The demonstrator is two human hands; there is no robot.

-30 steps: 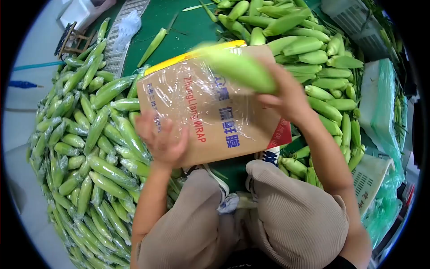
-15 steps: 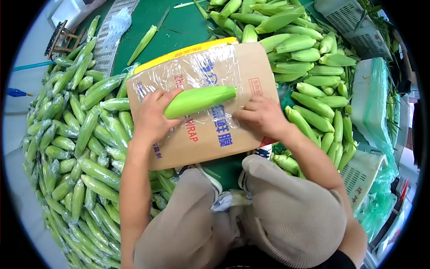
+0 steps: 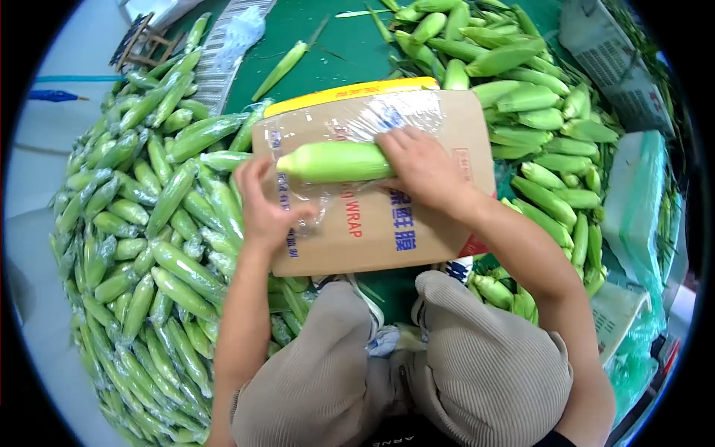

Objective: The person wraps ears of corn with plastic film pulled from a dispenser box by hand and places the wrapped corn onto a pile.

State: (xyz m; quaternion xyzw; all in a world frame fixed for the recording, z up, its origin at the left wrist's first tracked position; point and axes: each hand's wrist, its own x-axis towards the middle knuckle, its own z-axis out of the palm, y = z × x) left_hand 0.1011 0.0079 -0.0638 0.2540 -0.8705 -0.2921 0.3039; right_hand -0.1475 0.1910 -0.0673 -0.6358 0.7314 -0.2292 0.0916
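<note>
A green ear of corn in its husk lies across a sheet of clear plastic film on top of a cardboard box with printed lettering. My right hand is closed over the right end of the ear, hiding its tip, with film bunched beside the fingers. Just left of the ear's pale stem end is my left hand, its thumb and fingers apart and holding nothing I can see. A yellow box shows along the far edge of the cardboard.
Many film-wrapped ears of corn are heaped at the left. Unwrapped ears are piled at the right, near white plastic crates and green plastic sheeting. One loose ear rests on the green floor.
The ear now has its stem end to the left. My left hand has let go of it and opened, while my right hand has moved onto its right end. The view has shifted slightly.
</note>
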